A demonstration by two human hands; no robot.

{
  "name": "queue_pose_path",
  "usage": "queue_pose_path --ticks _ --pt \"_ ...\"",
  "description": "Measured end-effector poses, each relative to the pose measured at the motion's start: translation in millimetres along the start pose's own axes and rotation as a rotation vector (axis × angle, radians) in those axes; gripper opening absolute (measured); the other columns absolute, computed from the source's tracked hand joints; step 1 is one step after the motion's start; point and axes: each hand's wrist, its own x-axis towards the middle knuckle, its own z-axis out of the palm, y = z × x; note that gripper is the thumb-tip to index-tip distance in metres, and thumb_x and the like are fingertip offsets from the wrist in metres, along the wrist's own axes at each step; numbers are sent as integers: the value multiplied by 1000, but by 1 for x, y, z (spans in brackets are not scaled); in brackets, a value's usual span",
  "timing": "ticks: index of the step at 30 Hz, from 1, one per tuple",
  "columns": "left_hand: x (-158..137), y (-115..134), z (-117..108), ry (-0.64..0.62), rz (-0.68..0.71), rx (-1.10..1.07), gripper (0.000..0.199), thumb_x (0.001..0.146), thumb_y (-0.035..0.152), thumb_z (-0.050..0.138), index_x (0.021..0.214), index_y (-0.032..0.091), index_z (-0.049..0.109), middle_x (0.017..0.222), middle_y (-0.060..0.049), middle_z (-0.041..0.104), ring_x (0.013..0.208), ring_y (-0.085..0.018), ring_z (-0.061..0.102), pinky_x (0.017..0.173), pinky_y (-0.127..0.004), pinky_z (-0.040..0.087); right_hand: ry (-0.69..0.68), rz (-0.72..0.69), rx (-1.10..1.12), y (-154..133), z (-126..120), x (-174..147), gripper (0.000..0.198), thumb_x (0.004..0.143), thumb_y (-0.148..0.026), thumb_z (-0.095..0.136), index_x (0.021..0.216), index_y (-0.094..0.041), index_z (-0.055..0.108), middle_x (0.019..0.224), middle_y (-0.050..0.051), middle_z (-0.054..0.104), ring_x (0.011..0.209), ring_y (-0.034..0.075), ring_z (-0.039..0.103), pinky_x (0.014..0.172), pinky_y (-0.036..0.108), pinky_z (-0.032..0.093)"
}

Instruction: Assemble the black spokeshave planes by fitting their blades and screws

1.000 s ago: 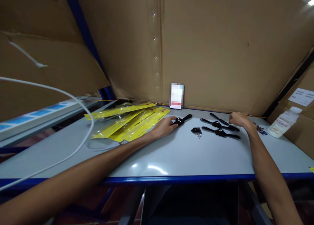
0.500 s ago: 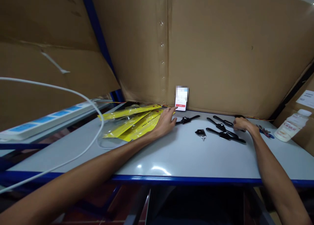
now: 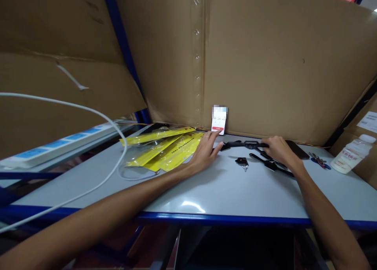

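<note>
My right hand (image 3: 279, 148) is closed on one end of a black spokeshave body (image 3: 251, 144), which reaches leftward across the back of the table. Its middle frame shows no blade. My left hand (image 3: 207, 148) has its fingers spread, with a fingertip at the lower screen of an upright phone (image 3: 218, 124); whether it touches is unclear. Near the left thumb, part of another black spokeshave (image 3: 225, 146) shows. More black spokeshaves (image 3: 272, 166) lie under and in front of my right hand, partly hidden. A small black metal piece (image 3: 241, 161) with silver screws (image 3: 245, 168) lies in front.
Yellow-and-clear packages (image 3: 165, 152) lie on the left of the table. A white cable (image 3: 125, 148) loops past a power strip (image 3: 59, 144). On the right are a dark phone-like slab (image 3: 297, 150), keys (image 3: 319, 161) and a white bottle (image 3: 352, 154). Cardboard (image 3: 259, 73) walls the back.
My right hand has moved left, bringing the bladeless spokeshave body toward my left hand. The dark slab is now uncovered. My left hand has shifted slightly right along the phone's base.
</note>
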Motion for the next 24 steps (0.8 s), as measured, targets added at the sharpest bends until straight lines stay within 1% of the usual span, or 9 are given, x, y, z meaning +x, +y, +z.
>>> queue_pose_path --ticks 2,5,9,11,14,17,19,22,24 --pt "-2 7 -2 -69 69 63 43 102 38 44 139 17 51 130 -15 58 122 -29 52 106 -46 41 14 -98 -39 -26 -2 -4 21 93 -15 55 101 -17 74 103 14 75 92 25 69 77 29 42" --pt "-5 14 -2 -236 118 81 37 102 39 45 127 17 62 120 -15 64 114 -29 58 102 -45 44 17 -178 -108 -53 -1 -8 22 97 -13 50 104 -15 71 105 14 72 85 23 68 72 30 42" --pt "-7 17 1 -412 14 106 33 101 38 47 120 17 65 108 -13 71 98 -28 66 87 -40 50 63 -249 -156 -66 4 -11 21 101 -14 47 105 -14 68 104 12 69 85 21 67 69 29 41" --pt "-8 18 3 -471 -27 153 33 102 40 46 111 17 67 97 -12 73 87 -27 68 77 -35 49 98 -274 -171 -68 5 -12 19 100 -13 48 105 -14 67 104 11 69 87 21 66 68 28 40" --pt "-9 21 3 -478 -3 159 35 103 43 46 98 17 69 84 -9 71 78 -24 66 72 -31 44 149 -319 -175 -70 6 -14 18 99 -11 50 104 -14 67 103 10 68 88 20 65 67 28 39" --pt "-9 25 1 -415 68 121 33 100 41 51 86 17 68 86 -9 68 81 -23 63 72 -30 42 201 -359 -162 -72 9 -14 17 98 -10 52 100 -15 68 100 10 69 83 18 63 65 28 38" --pt "-9 28 -1 -382 83 98 31 96 40 57 78 17 66 86 -8 65 79 -22 60 69 -30 39 241 -385 -152 -74 11 -14 18 98 -10 52 97 -15 68 97 9 69 82 18 62 64 27 38" --pt "-7 33 -4 -418 -4 7 35 91 38 63 64 18 57 64 -1 54 62 -16 48 60 -28 29 309 -419 -130 -77 15 -17 24 98 -8 47 96 -16 69 95 9 68 82 18 62 60 26 39" --pt "-5 35 -6 -449 -104 -148 40 90 38 63 58 18 49 54 4 42 54 -12 38 56 -27 23 367 -407 -62 -80 16 -18 28 98 -7 45 108 -17 69 103 10 68 83 18 63 59 26 41"
